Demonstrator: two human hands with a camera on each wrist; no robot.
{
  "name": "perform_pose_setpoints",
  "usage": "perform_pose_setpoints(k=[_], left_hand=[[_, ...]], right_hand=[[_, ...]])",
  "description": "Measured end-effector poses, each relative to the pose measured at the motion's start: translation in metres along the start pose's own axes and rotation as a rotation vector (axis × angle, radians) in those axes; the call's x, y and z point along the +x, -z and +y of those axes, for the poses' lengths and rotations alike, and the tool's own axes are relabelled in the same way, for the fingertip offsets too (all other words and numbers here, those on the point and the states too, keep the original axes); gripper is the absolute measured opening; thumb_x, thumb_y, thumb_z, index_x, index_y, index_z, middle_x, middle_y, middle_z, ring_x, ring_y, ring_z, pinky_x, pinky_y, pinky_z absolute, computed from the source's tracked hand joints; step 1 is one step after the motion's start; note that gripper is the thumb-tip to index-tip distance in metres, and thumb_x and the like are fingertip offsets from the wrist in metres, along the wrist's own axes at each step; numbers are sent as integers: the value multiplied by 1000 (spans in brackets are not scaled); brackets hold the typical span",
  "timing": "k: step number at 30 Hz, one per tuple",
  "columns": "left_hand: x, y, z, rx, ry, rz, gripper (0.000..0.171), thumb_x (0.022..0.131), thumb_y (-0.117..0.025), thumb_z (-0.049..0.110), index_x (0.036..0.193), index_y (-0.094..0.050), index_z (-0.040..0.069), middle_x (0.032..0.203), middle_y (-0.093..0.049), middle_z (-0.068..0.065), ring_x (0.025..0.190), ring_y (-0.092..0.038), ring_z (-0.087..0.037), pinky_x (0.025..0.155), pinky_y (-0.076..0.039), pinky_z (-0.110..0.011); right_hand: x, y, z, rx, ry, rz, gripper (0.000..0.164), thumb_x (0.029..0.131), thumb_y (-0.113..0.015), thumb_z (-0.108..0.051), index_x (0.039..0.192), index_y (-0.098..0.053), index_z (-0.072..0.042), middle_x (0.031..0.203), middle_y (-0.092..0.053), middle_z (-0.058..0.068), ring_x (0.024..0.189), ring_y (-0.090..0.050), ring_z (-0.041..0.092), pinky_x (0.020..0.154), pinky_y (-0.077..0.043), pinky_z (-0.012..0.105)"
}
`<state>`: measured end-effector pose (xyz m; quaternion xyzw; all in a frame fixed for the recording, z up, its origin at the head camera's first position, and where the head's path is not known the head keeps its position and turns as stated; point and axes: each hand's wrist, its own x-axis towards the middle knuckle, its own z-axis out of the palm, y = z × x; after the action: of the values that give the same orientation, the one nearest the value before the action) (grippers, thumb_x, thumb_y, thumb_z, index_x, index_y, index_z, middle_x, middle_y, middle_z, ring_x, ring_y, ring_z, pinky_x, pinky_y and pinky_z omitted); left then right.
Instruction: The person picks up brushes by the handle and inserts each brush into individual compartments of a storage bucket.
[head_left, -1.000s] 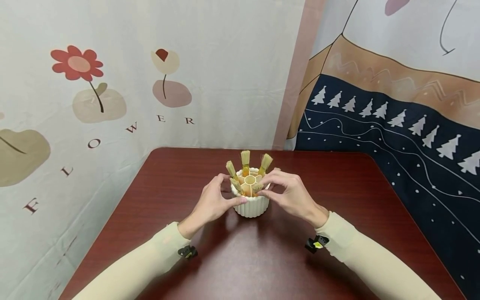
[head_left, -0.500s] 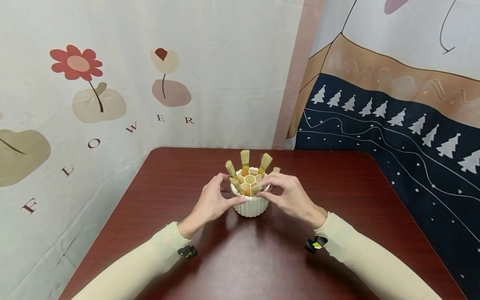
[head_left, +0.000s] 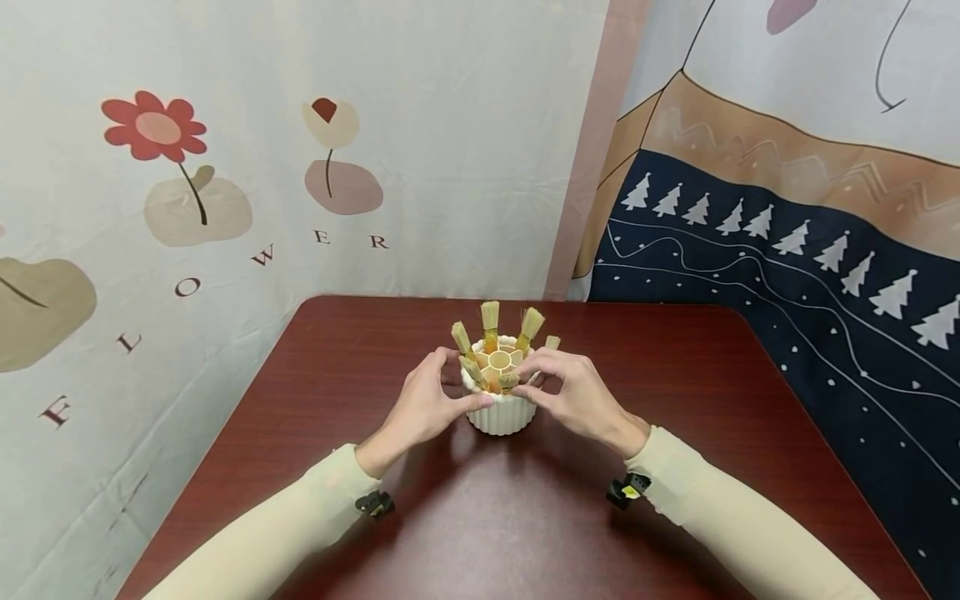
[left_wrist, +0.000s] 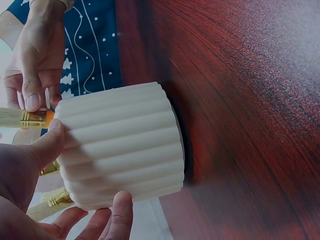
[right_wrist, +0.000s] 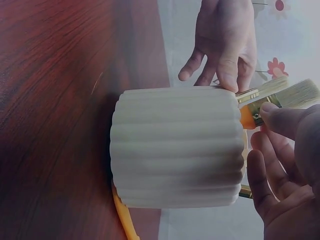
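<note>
A cream ribbed brush holder (head_left: pixel 502 415) stands upright on the table, its top divided into compartments around a round centre. Several paintbrushes (head_left: pixel 490 321) stand in it, bristles up. My left hand (head_left: pixel 429 398) grips the holder's left side, thumb at the near rim and fingers round the far side. At the front right, my right hand (head_left: pixel 581 396) pinches a paintbrush (right_wrist: pixel 257 111) near its metal ferrule; a bit of orange handle shows above the rim. Its lower end is hidden by the holder wall. Left of it, another brush (head_left: pixel 472 371) leans at the rim.
The dark red wooden table (head_left: pixel 360 350) surrounds the holder. In the right wrist view, an orange handle (right_wrist: pixel 125 215) lies on the tabletop beside the holder's base. Pale bristles (head_left: pixel 552 342) show behind my right hand. Printed curtains (head_left: pixel 480 167) hang behind the table.
My right hand has shifted slightly left and towards me, bringing the pinched brush's bristles along the near rim. My left hand and the holder have stayed in place.
</note>
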<state>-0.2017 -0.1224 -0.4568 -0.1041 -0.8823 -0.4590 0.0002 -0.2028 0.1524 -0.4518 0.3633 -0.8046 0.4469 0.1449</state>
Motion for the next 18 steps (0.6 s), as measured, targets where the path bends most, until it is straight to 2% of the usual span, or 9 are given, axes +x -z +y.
perform_pose_setpoints(k=[8, 15, 18], left_hand=[[1, 1, 2, 16, 5, -2, 79, 90, -105, 37, 149, -63, 4, 142, -78, -19, 125, -83, -35, 99, -70, -52], [1, 1, 3, 27, 3, -2, 79, 90, -105, 36, 147, -63, 3, 140, -79, -20, 124, -83, -35, 102, -69, -53], [1, 1, 3, 25, 1, -4, 78, 90, -105, 35, 147, -63, 3, 140, -79, -20, 125, -83, -35, 104, -68, -54]], right_hand=[[-1, 0, 4, -22, -33, -14, 22, 97, -95, -4, 115, -87, -14, 110, -83, 2, 94, -80, 14, 84, -73, 48], [-3, 3, 4, -57, -63, -27, 27, 95, -97, -7, 119, -87, -15, 107, -81, 0, 93, -77, 10, 83, -69, 31], [-4, 3, 5, -66, -70, -28, 29, 95, -97, -7, 122, -88, -15, 106, -81, -1, 92, -75, 9, 83, -68, 28]])
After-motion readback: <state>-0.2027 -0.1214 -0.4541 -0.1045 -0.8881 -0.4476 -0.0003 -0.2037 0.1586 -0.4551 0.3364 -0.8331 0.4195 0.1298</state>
